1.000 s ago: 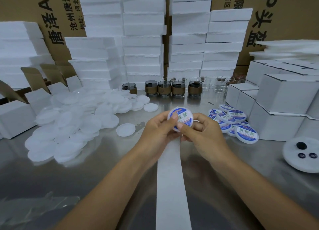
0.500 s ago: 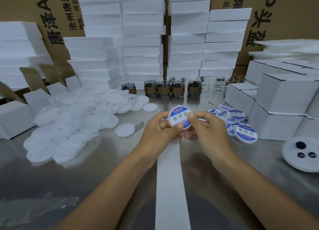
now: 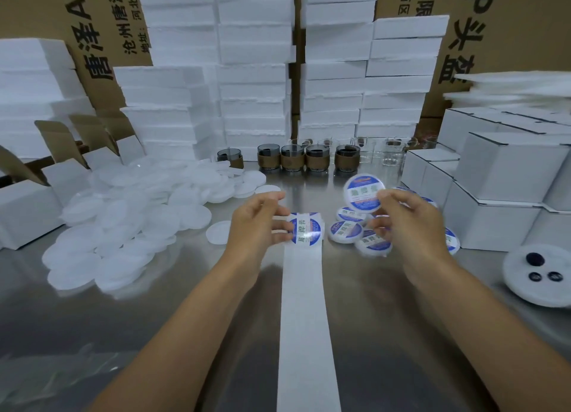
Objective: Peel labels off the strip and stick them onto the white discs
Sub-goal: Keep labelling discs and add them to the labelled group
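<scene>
Strip: long axis vertical in frame, running from bottom centre to mid-frame over the steel table. Left hand pinches its far end at a blue-white label; the label text lies sideways, along the strip. Right hand pinches a labelled disc right of centre, face toward camera, above the labelled pile. Blank discs heaped mid-left.
</scene>
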The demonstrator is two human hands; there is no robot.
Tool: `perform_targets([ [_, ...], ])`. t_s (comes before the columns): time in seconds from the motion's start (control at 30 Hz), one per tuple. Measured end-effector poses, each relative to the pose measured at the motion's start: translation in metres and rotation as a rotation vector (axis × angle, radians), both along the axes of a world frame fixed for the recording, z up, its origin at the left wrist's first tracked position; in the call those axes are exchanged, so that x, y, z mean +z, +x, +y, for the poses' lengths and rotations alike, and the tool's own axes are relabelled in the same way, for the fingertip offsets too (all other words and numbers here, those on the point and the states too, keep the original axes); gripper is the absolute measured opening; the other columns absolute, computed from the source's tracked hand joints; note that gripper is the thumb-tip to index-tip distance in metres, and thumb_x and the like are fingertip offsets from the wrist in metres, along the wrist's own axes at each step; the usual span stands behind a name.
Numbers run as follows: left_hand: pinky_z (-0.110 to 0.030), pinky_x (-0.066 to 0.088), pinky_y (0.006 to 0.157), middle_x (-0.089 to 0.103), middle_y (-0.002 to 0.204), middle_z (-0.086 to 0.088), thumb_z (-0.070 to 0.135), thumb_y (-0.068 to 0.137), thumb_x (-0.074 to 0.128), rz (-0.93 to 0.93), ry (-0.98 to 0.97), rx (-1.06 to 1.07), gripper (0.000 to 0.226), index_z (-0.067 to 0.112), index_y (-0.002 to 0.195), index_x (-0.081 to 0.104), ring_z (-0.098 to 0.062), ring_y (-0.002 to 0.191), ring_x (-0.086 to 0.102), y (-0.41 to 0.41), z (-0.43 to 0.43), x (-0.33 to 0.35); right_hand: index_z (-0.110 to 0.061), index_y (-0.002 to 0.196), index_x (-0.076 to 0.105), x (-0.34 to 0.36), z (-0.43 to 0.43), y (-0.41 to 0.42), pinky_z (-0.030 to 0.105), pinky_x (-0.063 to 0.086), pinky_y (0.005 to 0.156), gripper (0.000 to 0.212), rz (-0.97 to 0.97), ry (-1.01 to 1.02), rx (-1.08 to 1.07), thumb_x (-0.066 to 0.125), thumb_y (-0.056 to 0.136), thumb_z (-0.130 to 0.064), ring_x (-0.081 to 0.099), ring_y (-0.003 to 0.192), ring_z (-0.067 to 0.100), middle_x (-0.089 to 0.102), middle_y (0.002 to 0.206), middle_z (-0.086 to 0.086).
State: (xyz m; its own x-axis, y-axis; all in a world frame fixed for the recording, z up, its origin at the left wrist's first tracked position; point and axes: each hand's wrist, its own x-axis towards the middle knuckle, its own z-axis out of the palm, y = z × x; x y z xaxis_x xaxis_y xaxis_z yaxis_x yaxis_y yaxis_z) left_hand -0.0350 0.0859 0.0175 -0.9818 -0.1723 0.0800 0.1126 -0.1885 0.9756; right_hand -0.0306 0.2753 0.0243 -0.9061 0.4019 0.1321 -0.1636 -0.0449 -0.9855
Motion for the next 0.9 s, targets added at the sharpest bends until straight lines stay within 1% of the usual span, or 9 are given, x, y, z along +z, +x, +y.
perform_targets([
  [0.13,-0.014,0.05,0.059,0.059,0.087,0.0,0.013,0.096,0.048,0.001,-0.395,0.218,0.018,0.018,0.107,0.061,-0.009,0.067,0.056,-0.012,-0.016,-0.015,-0.006,0.096,0.065,-0.009,0.03,-0.009,0.017,0.052,0.049,0.012,-0.059,-0.082,-0.132,0.059,0.089,-0.014,0.058,0.054,0.014,0.06,0.064,0.007],
  [0.23,-0.004,0.041,0.056,0.059,0.089,0.007,0.016,0.092,0.055,0.037,-0.641,0.195,0.02,0.019,0.112,0.059,-0.001,0.074,0.053,-0.014,-0.017,-0.022,-0.005,0.1,0.065,-0.015,0.039,-0.016,0.024,0.054,0.062,0.016,-0.093,-0.045,-0.191,0.06,0.089,-0.015,0.064,0.063,0.018,0.065,0.067,0.007],
  [0.37,-0.008,0.037,0.055,0.058,0.1,0.006,0.021,0.088,0.064,0.016,-0.787,0.151,0.023,0.02,0.109,0.057,-0.008,0.082,0.054,-0.014,-0.011,-0.023,-0.008,0.123,0.055,-0.017,0.035,-0.019,0.029,0.046,0.09,0.039,-0.104,0.211,-0.374,0.06,0.085,-0.012,0.062,0.098,0.023,0.063,0.113,0.011],
  [0.43,-0.008,0.038,0.056,0.058,0.099,0.005,0.019,0.087,0.065,0.007,-0.826,0.135,0.025,0.019,0.11,0.057,-0.009,0.084,0.053,-0.013,-0.009,-0.024,-0.012,0.118,0.058,-0.016,0.028,-0.014,0.013,0.036,0.084,0.035,0.009,0.403,-0.434,0.057,0.083,-0.007,0.054,0.09,0.006,0.053,0.119,0.008],
  [0.5,-0.009,0.039,0.058,0.059,0.097,0.005,0.016,0.087,0.065,0.001,-0.847,0.118,0.025,0.018,0.11,0.057,-0.009,0.083,0.053,-0.013,-0.009,-0.025,-0.014,0.105,0.062,-0.016,0.017,-0.007,0.005,0.035,0.065,0.024,0.138,0.478,-0.343,0.055,0.083,-0.004,0.048,0.069,-0.002,0.059,0.1,0.003],
  [0.57,-0.009,0.039,0.059,0.061,0.093,0.004,0.016,0.085,0.067,0.02,-0.85,0.089,0.022,0.019,0.105,0.057,-0.009,0.081,0.054,-0.013,-0.008,-0.026,-0.019,0.095,0.061,-0.018,0.001,-0.001,0.007,0.039,0.053,0.015,0.195,0.529,-0.148,0.055,0.086,-0.009,0.052,0.062,-0.005,0.062,0.079,-0.004],
  [0.67,-0.008,0.04,0.059,0.059,0.081,0.01,0.018,0.082,0.071,0.064,-0.845,0.052,0.019,0.021,0.094,0.057,-0.005,0.073,0.054,-0.012,-0.006,-0.026,-0.029,0.091,0.056,-0.025,-0.027,0.005,0.018,0.041,0.056,0.004,0.142,0.633,0.104,0.057,0.088,-0.026,0.057,0.061,0.0,0.063,0.067,-0.01],
  [0.73,-0.006,0.04,0.055,0.058,0.073,0.016,0.02,0.08,0.073,0.108,-0.848,0.037,0.017,0.021,0.088,0.058,0.0,0.064,0.055,-0.011,-0.005,-0.027,-0.03,0.093,0.053,-0.029,-0.039,0.006,0.023,0.045,0.06,0.009,0.095,0.649,0.173,0.058,0.088,-0.035,0.059,0.062,0.001,0.062,0.061,-0.013],
  [0.9,-0.005,0.04,0.058,0.06,0.073,0.016,0.018,0.078,0.075,0.186,-0.817,-0.02,0.013,0.019,0.083,0.062,0.003,0.062,0.053,-0.01,-0.001,-0.027,-0.023,0.093,0.055,-0.025,-0.041,0.005,0.004,0.04,0.048,0.015,0.044,0.425,0.245,0.067,0.084,-0.019,0.059,0.059,-0.013,0.062,0.056,-0.016],
])
